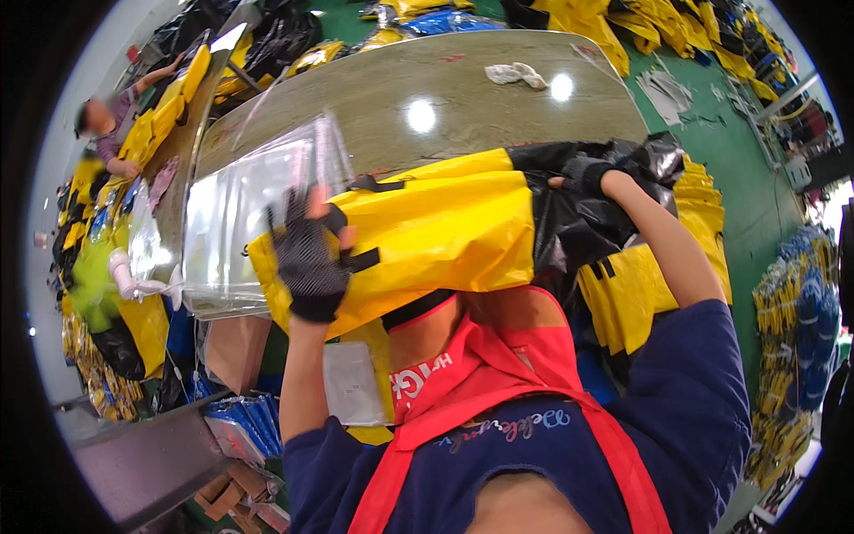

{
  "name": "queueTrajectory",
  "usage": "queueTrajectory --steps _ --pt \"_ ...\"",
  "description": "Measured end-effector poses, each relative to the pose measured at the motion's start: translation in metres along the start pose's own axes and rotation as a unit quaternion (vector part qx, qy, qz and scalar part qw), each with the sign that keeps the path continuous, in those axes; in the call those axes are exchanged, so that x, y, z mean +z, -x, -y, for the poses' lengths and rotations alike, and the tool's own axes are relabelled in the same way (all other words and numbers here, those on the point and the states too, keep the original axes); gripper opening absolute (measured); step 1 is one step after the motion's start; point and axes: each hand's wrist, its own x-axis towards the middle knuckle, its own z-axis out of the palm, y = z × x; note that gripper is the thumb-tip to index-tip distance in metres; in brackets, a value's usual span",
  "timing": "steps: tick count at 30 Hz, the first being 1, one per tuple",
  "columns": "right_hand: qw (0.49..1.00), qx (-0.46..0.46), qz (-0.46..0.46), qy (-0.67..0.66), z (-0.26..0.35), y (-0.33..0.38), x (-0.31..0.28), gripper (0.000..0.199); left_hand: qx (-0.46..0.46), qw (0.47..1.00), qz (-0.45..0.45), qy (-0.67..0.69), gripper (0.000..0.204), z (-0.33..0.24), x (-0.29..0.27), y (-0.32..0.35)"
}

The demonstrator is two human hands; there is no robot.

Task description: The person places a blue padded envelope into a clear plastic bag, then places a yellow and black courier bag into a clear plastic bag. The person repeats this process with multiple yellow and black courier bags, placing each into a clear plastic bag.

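Note:
A folded yellow piece of glossy coated fabric [445, 222] lies across the near side of the table, with short black straps on it. At its right it runs into a crumpled black section [569, 218]. My left hand [311, 254], in a dark knit glove with bare fingertips, lies over the yellow part's left end, its fingers spread and a little blurred. My right hand [587, 175], gloved alike, is closed on the black section, thumb toward the left. Beside my left hand lies a stack of clear plastic bags [258, 218].
On the greenish-brown table [374, 107] lies a crumpled white scrap [516, 76]. More folded yellow pieces [623, 298] hang at the near right edge. Another person [111, 125] handles yellow fabric at the far left. Bundled blue and yellow goods [796, 329] stand on the right.

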Motion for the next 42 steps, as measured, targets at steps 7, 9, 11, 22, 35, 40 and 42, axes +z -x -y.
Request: queueTrajectory --steps 7,9,11,22,35,40,42 --pt "0.897 -0.1 -0.431 0.018 -0.026 0.138 -0.058 0.061 -0.003 0.993 0.111 0.046 0.023 0.013 0.119 0.039" --pt "0.895 -0.107 -0.411 -0.135 -0.092 0.14 0.001 0.054 -0.001 0.991 0.112 0.068 0.023 -0.004 0.118 0.023" --pt "0.847 -0.068 -0.506 -0.147 -0.103 0.114 0.029 0.036 0.032 0.991 0.114 0.056 0.027 0.004 0.123 0.018" --pt "0.973 0.106 -0.19 -0.073 -0.108 0.042 0.02 0.053 0.026 0.992 0.027 -0.117 0.058 0.034 0.071 0.034" --pt "0.959 0.059 -0.265 -0.082 -0.119 0.042 0.036 0.05 -0.454 0.889 -0.039 0.051 0.033 0.115 0.016 0.237" --pt "0.956 0.056 -0.282 -0.061 -0.101 0.049 0.029 0.037 -0.33 0.901 0.027 -0.282 0.032 0.116 -0.003 0.174" --pt "0.947 0.037 -0.316 -0.038 -0.121 0.04 0.048 0.039 -0.157 0.945 -0.14 -0.251 0.036 0.062 -0.015 0.09"
